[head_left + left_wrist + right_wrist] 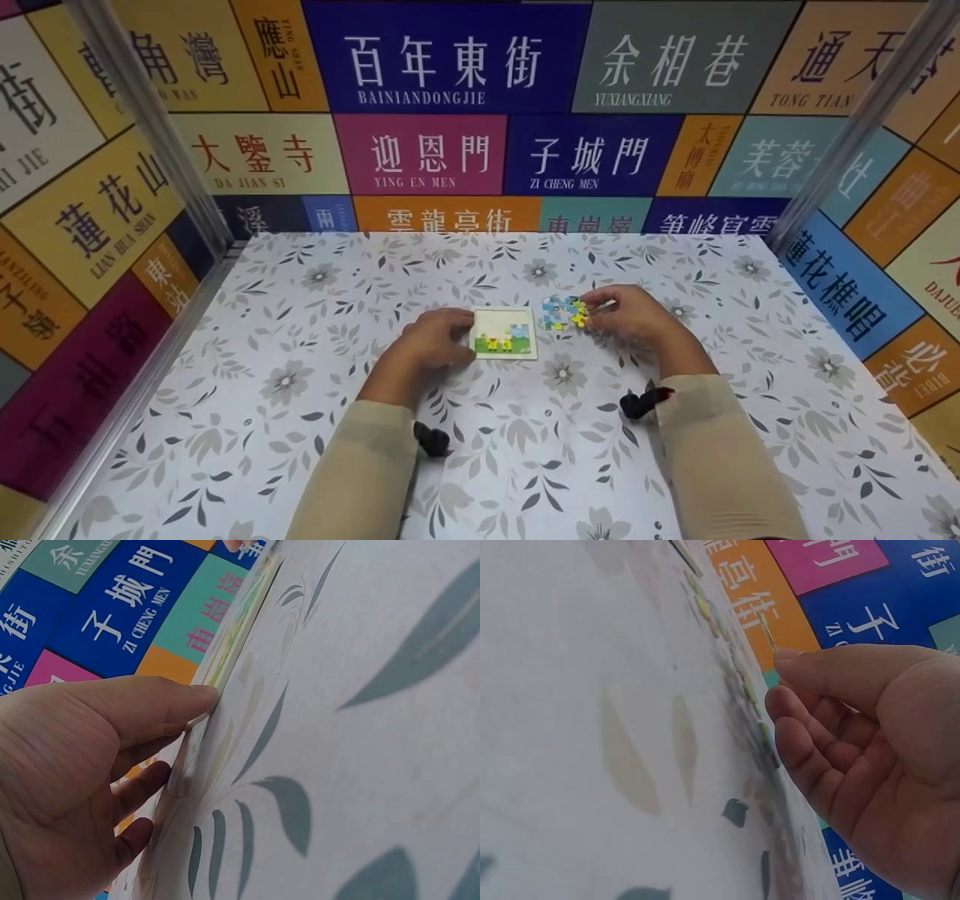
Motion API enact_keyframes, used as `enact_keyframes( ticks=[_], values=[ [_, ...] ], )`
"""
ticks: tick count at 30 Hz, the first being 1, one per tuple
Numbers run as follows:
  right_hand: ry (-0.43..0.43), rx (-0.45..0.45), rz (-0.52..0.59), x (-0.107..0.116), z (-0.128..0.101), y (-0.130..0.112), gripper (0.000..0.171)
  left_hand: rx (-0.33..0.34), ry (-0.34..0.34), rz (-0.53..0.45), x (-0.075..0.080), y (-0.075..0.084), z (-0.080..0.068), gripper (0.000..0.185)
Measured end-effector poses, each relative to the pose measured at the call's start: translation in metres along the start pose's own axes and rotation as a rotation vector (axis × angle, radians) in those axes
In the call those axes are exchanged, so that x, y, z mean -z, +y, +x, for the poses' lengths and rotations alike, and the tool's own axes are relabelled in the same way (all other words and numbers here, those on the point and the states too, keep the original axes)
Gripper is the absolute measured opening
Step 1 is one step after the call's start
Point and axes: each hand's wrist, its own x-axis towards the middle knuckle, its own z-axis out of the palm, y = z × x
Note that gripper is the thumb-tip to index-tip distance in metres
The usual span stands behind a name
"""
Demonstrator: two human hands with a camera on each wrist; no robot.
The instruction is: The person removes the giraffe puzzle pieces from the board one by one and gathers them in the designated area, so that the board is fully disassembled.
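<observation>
A: Few pieces are in the tray [504,333] yet, I think. I see a green and yellow strip along its lower edge and a blue piece at its right side; the rest of the board looks pale and bare.

B: And the other pieces?

A: A small pile [561,312] lies on the surface [300,315], just right of the tray, near the middle of the frame. So most of the puzzle is left to do, as I judge it.

B: What is each grip doing?

A: The left hand [435,339] holds the left edge of the tray, thumb on the rim. The right hand [630,315] pinches one thin piece [767,633] between thumb and forefinger, at the right of the pile.
</observation>
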Motion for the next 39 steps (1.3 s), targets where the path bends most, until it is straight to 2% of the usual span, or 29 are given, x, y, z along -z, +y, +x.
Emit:
enact_keyframes(
  ticks=[6, 14, 21, 25, 29, 36, 39],
  values=[
    [-0.008, 0.016, 0.067, -0.008, 0.002, 0.006, 0.049, -0.015, 0.031, 0.003, -0.001, -0.001, -0.002, 0.066],
    [0.014, -0.017, 0.094, -0.012, 0.001, 0.004, 0.049, -0.017, 0.020, 0.018, 0.000, 0.000, -0.002, 0.065],
    [0.005, -0.055, 0.088, -0.007, -0.001, -0.005, 0.052, 0.004, 0.014, -0.007, -0.001, 0.001, -0.001, 0.063],
    [0.009, -0.006, 0.023, -0.008, 0.000, -0.018, 0.050, 0.014, 0.014, -0.015, -0.001, 0.001, 0.000, 0.063],
    [-0.026, 0.066, -0.036, -0.024, 0.003, -0.038, 0.051, 0.019, 0.012, -0.031, -0.002, -0.001, 0.000, 0.063],
    [-0.098, 0.148, -0.044, -0.054, 0.009, -0.070, 0.053, -0.019, -0.002, 0.018, 0.000, -0.001, 0.001, 0.064],
    [-0.109, 0.173, -0.058, -0.061, 0.012, -0.078, 0.054, 0.002, -0.005, 0.006, 0.000, 0.000, 0.002, 0.065]
  ],
)
